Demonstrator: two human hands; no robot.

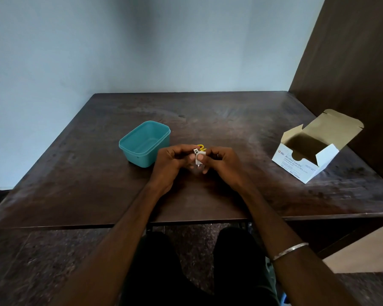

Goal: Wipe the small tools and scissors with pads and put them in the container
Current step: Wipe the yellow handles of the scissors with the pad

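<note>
Both hands together, left hand (171,161) and right hand (219,162) fingers curled, pinching.

The only legible print is on the white cardboard box (305,161) that stands open on the right side of the table. Its front face carries a small round red logo followed by the letters "BD", then "Alcohol Swabs" in blue beside it. A smaller line beneath reads roughly "Isopropyl Alcohol 70% (v/v)", though the letters are tiny and slanted. Further lines of fine print lower on that face, including what looks like a count and a reference number, are too small to make out
</note>
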